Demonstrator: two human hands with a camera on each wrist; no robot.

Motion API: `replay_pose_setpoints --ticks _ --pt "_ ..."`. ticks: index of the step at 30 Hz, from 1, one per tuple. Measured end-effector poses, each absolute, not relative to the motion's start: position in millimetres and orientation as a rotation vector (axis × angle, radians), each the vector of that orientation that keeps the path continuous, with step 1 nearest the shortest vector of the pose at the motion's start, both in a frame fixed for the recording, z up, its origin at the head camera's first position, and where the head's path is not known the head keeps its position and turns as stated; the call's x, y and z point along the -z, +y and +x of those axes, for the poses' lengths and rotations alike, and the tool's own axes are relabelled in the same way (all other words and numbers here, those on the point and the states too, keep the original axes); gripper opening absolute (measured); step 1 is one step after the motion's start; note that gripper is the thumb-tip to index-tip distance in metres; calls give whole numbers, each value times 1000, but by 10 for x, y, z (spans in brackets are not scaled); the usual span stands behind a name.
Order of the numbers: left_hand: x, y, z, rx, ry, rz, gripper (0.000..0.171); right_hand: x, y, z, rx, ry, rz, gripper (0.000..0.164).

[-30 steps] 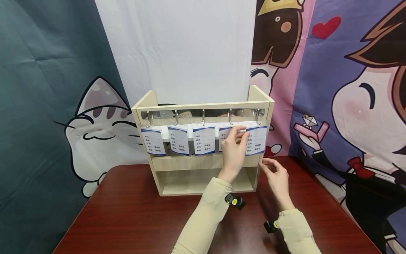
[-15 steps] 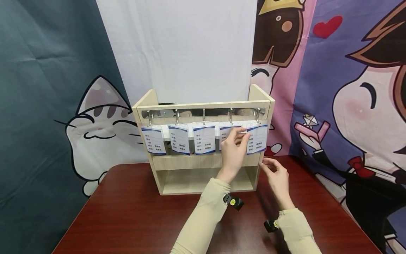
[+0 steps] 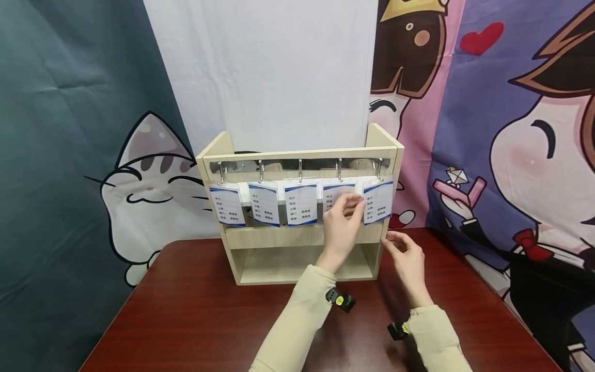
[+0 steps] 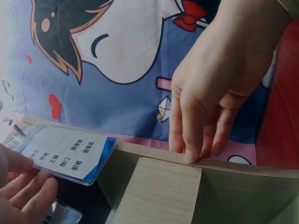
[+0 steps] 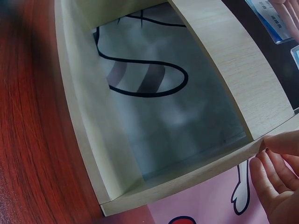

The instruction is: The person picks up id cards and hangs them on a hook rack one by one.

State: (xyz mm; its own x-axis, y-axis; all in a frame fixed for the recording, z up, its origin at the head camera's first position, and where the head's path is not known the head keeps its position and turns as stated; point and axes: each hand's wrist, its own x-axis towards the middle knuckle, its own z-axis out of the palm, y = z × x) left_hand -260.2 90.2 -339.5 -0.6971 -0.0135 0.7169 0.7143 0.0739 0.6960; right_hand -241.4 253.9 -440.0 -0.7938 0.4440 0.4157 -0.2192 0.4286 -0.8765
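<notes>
In the head view, my left hand [image 3: 341, 227] is at the left edge of the rightmost hanging name badge [image 3: 377, 201]. The left wrist view has the thumb at the edge of this clear-sleeved badge [image 4: 70, 151], with the fingers loosely bent below it. My right hand [image 3: 405, 258] touches the right side of the pale wooden rack [image 3: 274, 238]. Its thumb lies at the panel's front edge and its fingers on the outer side, seen in the right wrist view. Several badges hang from metal hooks along the rack; my left hand partly hides the second from the right.
The rack stands on a dark red table [image 3: 195, 310], with an open lower compartment [image 3: 279, 264] under its front board. A shiny metal strip [image 3: 279, 165] carries the hooks. Cartoon-printed cloth [image 3: 465, 129] hangs behind and to the right.
My left thumb and fingers have shifted slightly down along the rightmost badge, which now hangs a little more tilted. The right hand stays in place against the rack.
</notes>
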Motion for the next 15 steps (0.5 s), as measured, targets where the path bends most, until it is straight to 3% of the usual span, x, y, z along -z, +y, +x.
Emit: replay_pose_setpoints --ticks 15 --pt "3608 673 -2489 1609 -1874 -686 10 4426 2530 -2428 -1408 -2077 -195 25"
